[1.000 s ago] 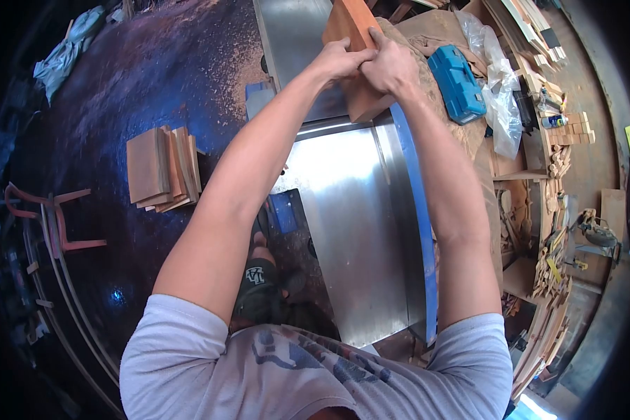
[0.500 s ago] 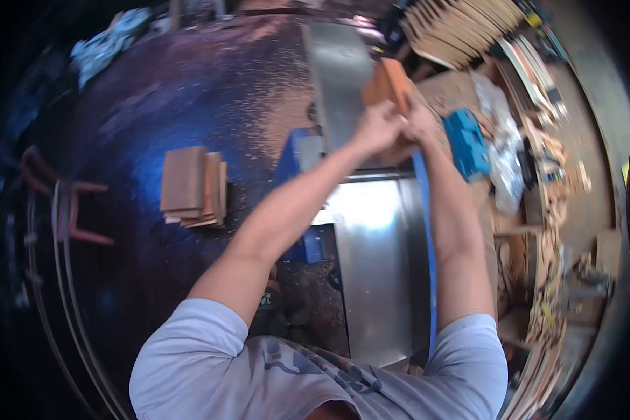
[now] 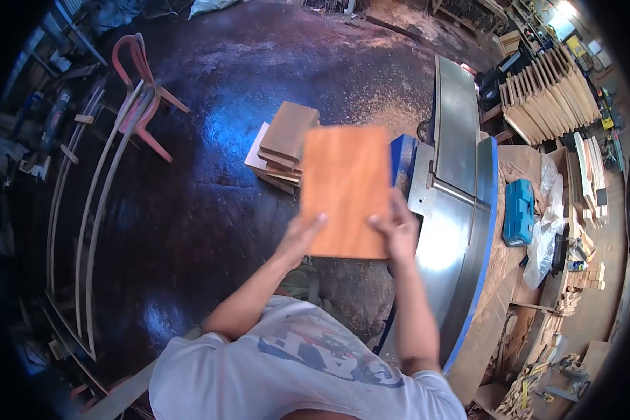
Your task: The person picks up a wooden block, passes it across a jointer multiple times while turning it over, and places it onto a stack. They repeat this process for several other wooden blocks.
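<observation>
Between my two hands is a flat, orange-brown wooden board [image 3: 346,189], its broad face turned up toward me. My left hand [image 3: 299,238] grips its lower left edge, thumb on the face and fingers behind. On the lower right edge, my right hand [image 3: 397,234] is closed the same way. Beyond the board stands a stack of wooden boards [image 3: 287,133] on the floor, partly covered by the held one. A jointer with a long metal bed [image 3: 437,238] and a blue edge lies just right of my right hand.
A teal tool case [image 3: 519,213] and clear plastic sheeting [image 3: 544,241] lie on the bench right of the machine. Many thin boards [image 3: 549,94] lean in a row at the upper right. A red chair [image 3: 136,98] and long strips stand at left. Wood shavings [image 3: 392,105] cover the floor.
Both hands have carried the board off the machine bed, leftward and toward me. It has turned from edge-on to face-up. My view has swung left.
</observation>
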Demonstrator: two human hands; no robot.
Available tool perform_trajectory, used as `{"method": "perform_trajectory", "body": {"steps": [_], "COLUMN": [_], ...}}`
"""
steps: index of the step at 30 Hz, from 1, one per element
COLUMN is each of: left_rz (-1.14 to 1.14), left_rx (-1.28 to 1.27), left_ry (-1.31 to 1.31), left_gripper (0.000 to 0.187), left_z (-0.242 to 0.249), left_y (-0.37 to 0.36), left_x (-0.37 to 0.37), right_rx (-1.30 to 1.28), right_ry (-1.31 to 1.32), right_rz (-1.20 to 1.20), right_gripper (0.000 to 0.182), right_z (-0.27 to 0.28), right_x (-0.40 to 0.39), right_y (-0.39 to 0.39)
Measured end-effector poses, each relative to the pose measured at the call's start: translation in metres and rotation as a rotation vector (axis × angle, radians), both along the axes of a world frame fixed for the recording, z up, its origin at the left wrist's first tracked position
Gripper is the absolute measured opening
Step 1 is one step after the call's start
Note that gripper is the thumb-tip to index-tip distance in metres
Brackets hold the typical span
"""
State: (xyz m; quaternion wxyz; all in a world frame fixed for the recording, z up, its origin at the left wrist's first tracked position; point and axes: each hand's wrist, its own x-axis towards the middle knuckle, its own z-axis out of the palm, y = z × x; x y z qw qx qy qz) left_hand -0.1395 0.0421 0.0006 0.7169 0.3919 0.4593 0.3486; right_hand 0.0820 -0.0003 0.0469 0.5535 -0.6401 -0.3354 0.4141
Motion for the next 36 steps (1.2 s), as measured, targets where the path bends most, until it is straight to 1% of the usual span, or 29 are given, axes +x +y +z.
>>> {"method": "perform_trajectory", "body": {"steps": [1, 2, 4, 5, 6, 7, 8, 10, 11, 12, 13, 14, 15, 16, 17, 18, 19, 20, 21, 24, 25, 28, 29, 30, 32, 33, 36], "left_rz": [0.014, 0.017, -0.006, -0.025, -0.039, -0.052, -0.063, -0.078, -0.094, -0.113, -0.113, -0.202, -0.181, -0.301, -0.324, -0.335, -0.395, -0.453, -0.507, -0.557, -0.549, -0.34, -0.271, -0.312, -0.413, -0.402, -0.334], "left_rx": [-0.221, -0.157, -0.161, -0.107, -0.047, 0.012, 0.046, 0.106, 0.123, 0.192, 0.217, 0.192, 0.263, 0.382, 0.58, 0.791, 0.63, 0.463, 0.282, 0.402, 0.304, 0.051, 0.024, 0.038, 0.067, 0.09, 0.062], "left_ry": [0.031, 0.056, 0.248, 0.318, 0.383, 0.449, 0.476, 0.521, 0.472, 0.513, 0.497, 0.564, 0.542, 0.632, 0.904, 1.168, 1.01, 0.85, 0.692, 0.624, 0.514, 0.677, 0.656, 0.625, 0.546, 0.545, 0.474], "left_gripper": [0.057, 0.052, 0.051, 0.052, 0.054, 0.055, 0.057, 0.059, 0.063, 0.063, 0.061, 0.059, 0.059, 0.067, 0.074, 0.081, 0.084, 0.088, 0.092, 0.089, 0.094, 0.1, 0.1, 0.097, 0.09, 0.08, 0.075], "left_z": [0.005, -0.023, -0.045, -0.061, -0.079, -0.091, -0.104, -0.124, -0.144, -0.15, -0.161, -0.177, -0.192, -0.203, -0.265, -0.324, -0.314, -0.302, -0.291, -0.278, -0.285, -0.314, -0.335, -0.33, -0.309, -0.285, -0.293], "left_y": [0.01, 0.015, 0.029, 0.035, 0.048, 0.069, 0.095, 0.156, 0.192, 0.23, 0.268, 0.306, 0.337, 0.37, 0.392, 0.408, 0.424, 0.435, 0.435, 0.427, 0.427, 0.42, 0.416, 0.414, 0.404, 0.399, 0.39], "left_x": [-0.021, -0.045, -0.079, -0.091, -0.102, -0.109, -0.116, -0.12, -0.123, -0.121, -0.118, -0.117, -0.111, -0.108, -0.109, -0.109, -0.104, -0.101, -0.099, -0.103, -0.104, -0.108, -0.111, -0.115, -0.114, -0.111, -0.114], "right_rx": [-0.049, -0.093, -0.233, -0.231, -0.224, -0.153, -0.183, -0.251, -0.258, -0.243, -0.223, -0.201, -0.215, -0.235, -0.256, -0.335, -0.412, -0.496, -0.614, -0.725, -0.737, -0.71, -0.728, -0.744, -0.914, -0.959, -1.061], "right_ry": [0.102, 0.207, 0.433, 0.421, 0.406, 0.343, 0.33, 0.298, 0.215, 0.22, 0.224, 0.23, 0.19, 0.154, 0.12, -0.066, -0.257, -0.446, -0.589, -0.547, -0.561, -0.503, -0.485, -0.472, -0.417, -0.409, -0.402], "right_rz": [-0.016, -0.038, -0.066, -0.025, 0.022, 0.073, 0.067, 0.064, 0.056, 0.037, 0.012, -0.023, 0.0, 0.02, 0.039, 0.104, 0.171, 0.24, 0.283, 0.318, 0.328, 0.262, 0.236, 0.203, 0.211, 0.228, 0.208], "right_gripper": [0.086, 0.085, 0.086, 0.086, 0.086, 0.088, 0.088, 0.089, 0.091, 0.091, 0.091, 0.091, 0.091, 0.091, 0.092, 0.093, 0.094, 0.095, 0.095, 0.092, 0.089, 0.088, 0.086, 0.083, 0.08, 0.079, 0.076], "right_z": [-0.028, -0.054, -0.099, -0.113, -0.129, -0.147, -0.165, -0.164, -0.178, -0.191, -0.204, -0.218, -0.233, -0.249, -0.264, -0.282, -0.298, -0.311, -0.287, -0.294, -0.28, -0.272, -0.279, -0.285, -0.269, -0.269, -0.283], "right_x": [-0.03, -0.056, -0.091, -0.104, -0.112, -0.122, -0.127, -0.136, -0.138, -0.141, -0.141, -0.14, -0.133, -0.126, -0.123, -0.122, -0.119, -0.116, -0.121, -0.122, -0.125, -0.131, -0.133, -0.132, -0.132, -0.13, -0.131], "right_y": [0.0, 0.005, 0.015, 0.022, 0.036, 0.057, 0.075, 0.136, 0.167, 0.2, 0.234, 0.264, 0.293, 0.316, 0.327, 0.332, 0.339, 0.339, 0.337, 0.313, 0.299, 0.245, 0.221, 0.195, 0.151, 0.123, 0.027]}}
